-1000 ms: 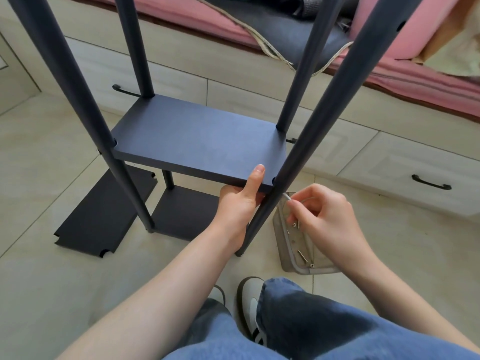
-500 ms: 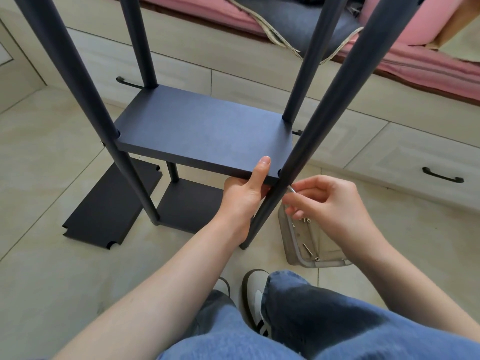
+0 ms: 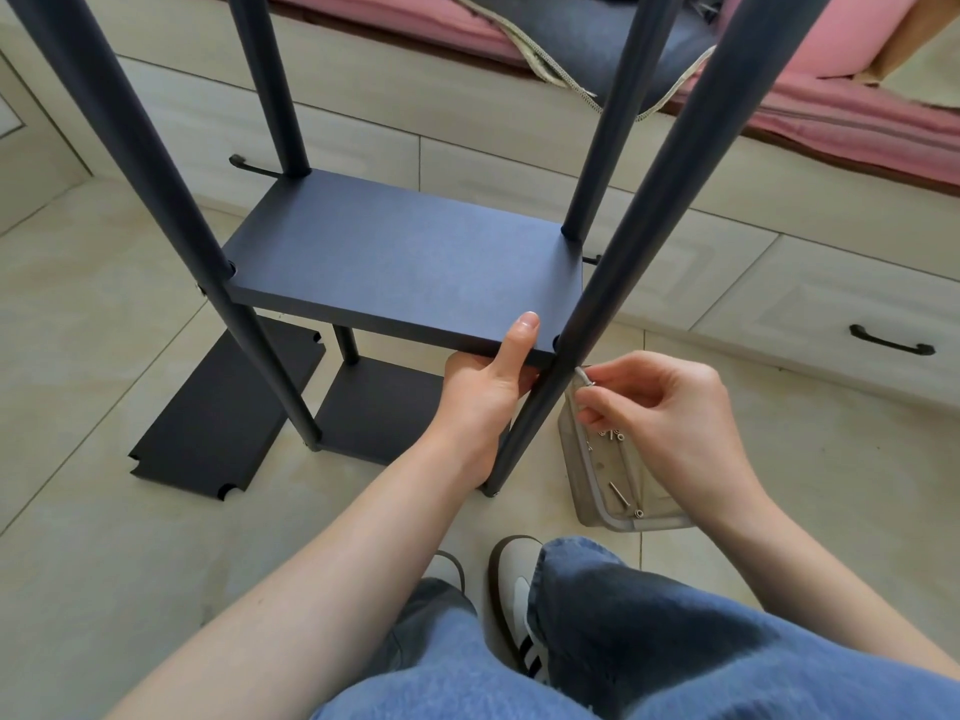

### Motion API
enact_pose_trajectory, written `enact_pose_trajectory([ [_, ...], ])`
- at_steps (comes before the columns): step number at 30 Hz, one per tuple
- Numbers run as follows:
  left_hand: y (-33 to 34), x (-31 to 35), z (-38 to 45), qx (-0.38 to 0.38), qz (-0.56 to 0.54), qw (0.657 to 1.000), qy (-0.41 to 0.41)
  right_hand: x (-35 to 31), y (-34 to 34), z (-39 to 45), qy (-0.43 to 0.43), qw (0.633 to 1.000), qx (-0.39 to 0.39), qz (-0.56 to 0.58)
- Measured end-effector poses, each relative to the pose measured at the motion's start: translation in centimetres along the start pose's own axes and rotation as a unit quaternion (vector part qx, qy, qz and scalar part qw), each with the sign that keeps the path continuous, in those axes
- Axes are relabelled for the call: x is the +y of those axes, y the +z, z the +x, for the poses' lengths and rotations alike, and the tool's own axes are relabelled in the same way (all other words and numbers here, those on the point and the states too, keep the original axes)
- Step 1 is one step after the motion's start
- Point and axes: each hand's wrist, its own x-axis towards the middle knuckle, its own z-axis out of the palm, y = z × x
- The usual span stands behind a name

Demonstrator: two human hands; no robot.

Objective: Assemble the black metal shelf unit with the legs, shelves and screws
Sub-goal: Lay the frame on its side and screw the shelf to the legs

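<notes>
Head view: left hand (image 3: 485, 397) grips the middle shelf (image 3: 410, 262) edge, thumb on top, at the front-right leg (image 3: 613, 283). Right hand (image 3: 660, 407) fingers pinch a screw (image 3: 584, 377) against that leg at 5 o'clock of the shelf. Next, I judge, it needs aligning with the hole and threading.

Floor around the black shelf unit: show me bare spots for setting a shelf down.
Bare beige tile floor lies left of the loose black shelf panel and nearer the camera. Crowded: right of the near leg, by the clear plastic screw tray.

Bare forearms, blue denim jeans (image 3: 649, 631), grey-white sneakers (image 3: 511, 595) with black stripes and brown trim.
</notes>
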Motion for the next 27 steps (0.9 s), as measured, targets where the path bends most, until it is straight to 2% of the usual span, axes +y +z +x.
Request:
enact_pose_trajectory([
  [6, -0.10, -0.03, 0.13, -0.004, 0.003, 1.000, 0.001, 0.24, 0.14, -0.19, -0.003, 1.000, 0.002, 0.021],
  [27, -0.19, -0.18, 0.36, -0.004, -0.002, 1.000, 0.009, 0.67, 0.67, -0.36, -0.070, 0.995, 0.037, -0.064],
])
